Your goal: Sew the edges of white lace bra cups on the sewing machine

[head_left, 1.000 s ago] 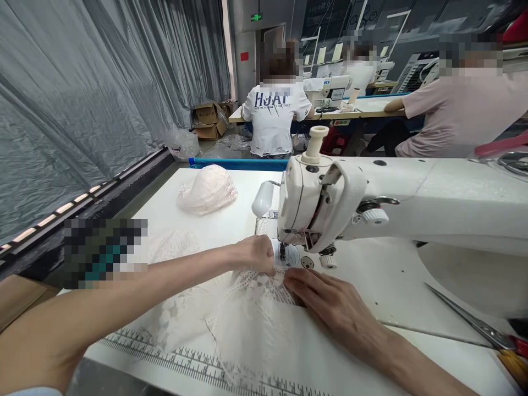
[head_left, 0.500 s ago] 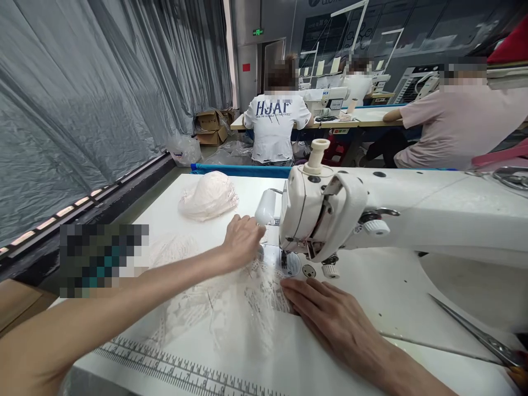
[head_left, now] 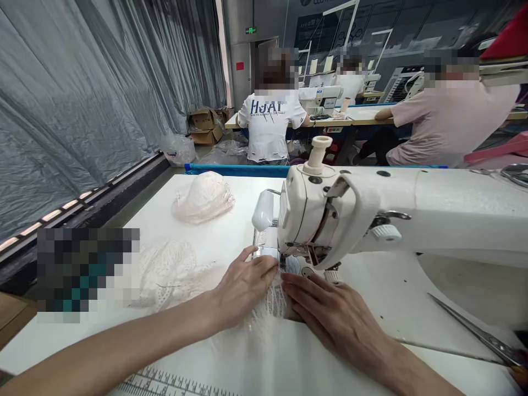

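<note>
Sheer pale lace fabric [head_left: 272,300] lies under the needle area of a white sewing machine [head_left: 322,214]. My left hand [head_left: 245,286] rests on the lace just left of the presser foot [head_left: 282,260], its thumb apart and fingers pointing at the foot. Opposite it, my right hand [head_left: 330,311] lies flat, fingers stretched out together, the tips touching the lace's right edge. My right thumb is tucked out of sight. More lace [head_left: 169,269] spreads to the left on the white tabletop [head_left: 198,352].
A pale rounded lace piece [head_left: 204,198] sits at the back left. A small white lamp [head_left: 263,210] hangs beside the machine head. Scissors [head_left: 474,324] lie at right, and a printed ruler [head_left: 169,382] runs along the front edge. Other people [head_left: 270,129] sit at machines ahead.
My left hand has come down and nearer, from beside the lamp onto the lace, and its fingers have opened out. My right hand stays in almost the same place. The view has shifted slightly.
</note>
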A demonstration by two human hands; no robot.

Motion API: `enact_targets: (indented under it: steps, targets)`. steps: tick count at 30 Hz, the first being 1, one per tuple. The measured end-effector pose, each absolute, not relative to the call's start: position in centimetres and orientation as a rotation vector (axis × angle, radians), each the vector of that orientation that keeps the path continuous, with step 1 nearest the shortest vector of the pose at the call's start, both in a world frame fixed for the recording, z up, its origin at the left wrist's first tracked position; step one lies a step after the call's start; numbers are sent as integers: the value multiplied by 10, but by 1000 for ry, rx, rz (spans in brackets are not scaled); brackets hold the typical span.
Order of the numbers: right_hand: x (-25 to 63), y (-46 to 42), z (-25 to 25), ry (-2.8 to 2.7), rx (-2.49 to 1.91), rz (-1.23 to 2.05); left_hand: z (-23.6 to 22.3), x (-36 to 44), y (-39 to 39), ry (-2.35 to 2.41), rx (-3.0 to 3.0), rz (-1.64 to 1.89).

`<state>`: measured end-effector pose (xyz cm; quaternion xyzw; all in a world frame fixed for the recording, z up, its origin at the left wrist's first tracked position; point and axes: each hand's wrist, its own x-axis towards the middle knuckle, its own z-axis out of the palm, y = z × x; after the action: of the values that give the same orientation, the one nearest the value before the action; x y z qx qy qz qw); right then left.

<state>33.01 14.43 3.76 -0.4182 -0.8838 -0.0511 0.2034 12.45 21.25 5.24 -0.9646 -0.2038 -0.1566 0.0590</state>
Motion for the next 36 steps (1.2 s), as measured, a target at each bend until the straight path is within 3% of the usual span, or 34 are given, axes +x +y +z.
enact_targets:
  steps: [19, 36]
  targets:
    - [326, 140, 40, -2411, -1180, -34, 53, 120, 203, -700, -3011, -437]
    - [324, 144, 35, -2402, -1168, -203, 57, 121, 220, -677, -3114, -337]
